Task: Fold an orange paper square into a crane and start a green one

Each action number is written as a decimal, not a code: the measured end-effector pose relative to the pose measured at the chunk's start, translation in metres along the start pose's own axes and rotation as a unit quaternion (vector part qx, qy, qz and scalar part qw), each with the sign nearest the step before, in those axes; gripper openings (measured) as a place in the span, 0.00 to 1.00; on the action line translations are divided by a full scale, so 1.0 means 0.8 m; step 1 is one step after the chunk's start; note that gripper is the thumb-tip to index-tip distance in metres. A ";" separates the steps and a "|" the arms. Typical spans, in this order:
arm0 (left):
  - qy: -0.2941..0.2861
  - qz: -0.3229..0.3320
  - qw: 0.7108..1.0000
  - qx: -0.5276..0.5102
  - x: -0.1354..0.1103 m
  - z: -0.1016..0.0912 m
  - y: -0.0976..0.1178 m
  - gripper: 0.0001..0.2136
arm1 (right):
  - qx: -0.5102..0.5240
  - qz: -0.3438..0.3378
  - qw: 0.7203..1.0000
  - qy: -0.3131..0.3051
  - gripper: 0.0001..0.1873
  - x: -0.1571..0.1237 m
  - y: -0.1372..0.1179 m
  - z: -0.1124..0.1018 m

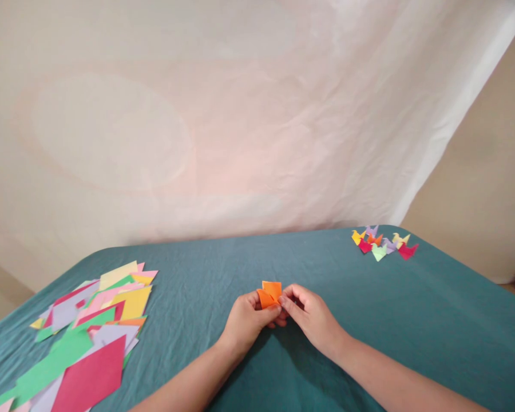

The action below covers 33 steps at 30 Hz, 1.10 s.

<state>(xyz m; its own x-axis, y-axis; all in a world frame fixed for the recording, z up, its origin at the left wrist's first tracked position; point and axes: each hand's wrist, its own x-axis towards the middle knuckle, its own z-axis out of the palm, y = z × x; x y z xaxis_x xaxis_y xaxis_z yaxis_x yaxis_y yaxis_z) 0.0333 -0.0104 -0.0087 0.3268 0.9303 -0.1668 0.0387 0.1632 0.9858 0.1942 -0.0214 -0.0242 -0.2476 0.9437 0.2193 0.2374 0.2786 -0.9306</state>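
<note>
A small piece of folded orange paper (pixel 271 293) is held up just above the table, in the lower middle of the head view. My left hand (pixel 251 317) grips its lower left side, with the thumb across the front and fingers behind. At its right edge, my right hand (pixel 306 315) pinches the paper between thumb and forefinger. Creases and a raised flap show on the paper; its lower part is hidden by my fingers.
A dark green cloth covers the table (pixel 206 274). Loose coloured paper sheets (pixel 90 372) lie spread at the left. Several small folded paper birds (pixel 378 252) stand grouped at the far right corner. A pale sheet (pixel 240 126) hangs behind the table.
</note>
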 end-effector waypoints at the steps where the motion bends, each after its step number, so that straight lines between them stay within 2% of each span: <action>1: -0.003 -0.003 1.000 -0.009 0.000 -0.001 0.000 0.06 | 0.004 0.006 1.000 -0.001 0.12 0.000 0.001 0.000; 7: -0.046 -0.007 0.998 -0.030 -0.001 -0.006 -0.006 0.11 | -0.010 0.010 1.000 0.002 0.12 0.002 0.001 -0.005; 11: -0.051 0.006 0.999 -0.014 -0.002 -0.007 -0.007 0.13 | -0.016 0.010 1.000 0.007 0.11 0.002 -0.002 -0.007; 15: -0.041 0.025 0.998 0.035 -0.006 -0.005 -0.002 0.13 | 0.024 0.008 1.000 -0.009 0.08 0.001 -0.004 -0.007; 19: -0.015 0.047 0.996 0.070 -0.008 -0.006 0.001 0.12 | -0.002 0.007 1.000 0.001 0.09 0.001 -0.004 -0.008; 23: 0.013 0.080 0.995 0.062 -0.004 -0.011 0.002 0.11 | -0.015 -0.007 1.000 -0.007 0.07 0.000 -0.008 -0.009; 30: 0.019 0.083 0.992 0.089 -0.007 -0.010 0.005 0.08 | -0.008 -0.017 1.000 0.002 0.08 -0.001 -0.018 -0.009; 33: 0.022 0.073 0.993 0.085 -0.008 -0.009 0.007 0.09 | -0.017 -0.016 1.000 0.005 0.09 0.000 -0.018 -0.009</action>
<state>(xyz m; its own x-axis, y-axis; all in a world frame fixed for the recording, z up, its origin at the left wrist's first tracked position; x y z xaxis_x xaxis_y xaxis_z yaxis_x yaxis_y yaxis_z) 0.0250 -0.0129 -0.0022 0.2987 0.9542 -0.0190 0.1546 -0.0288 0.9876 0.1979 -0.0241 -0.0090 -0.2460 0.9362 0.2512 0.2606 0.3135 -0.9131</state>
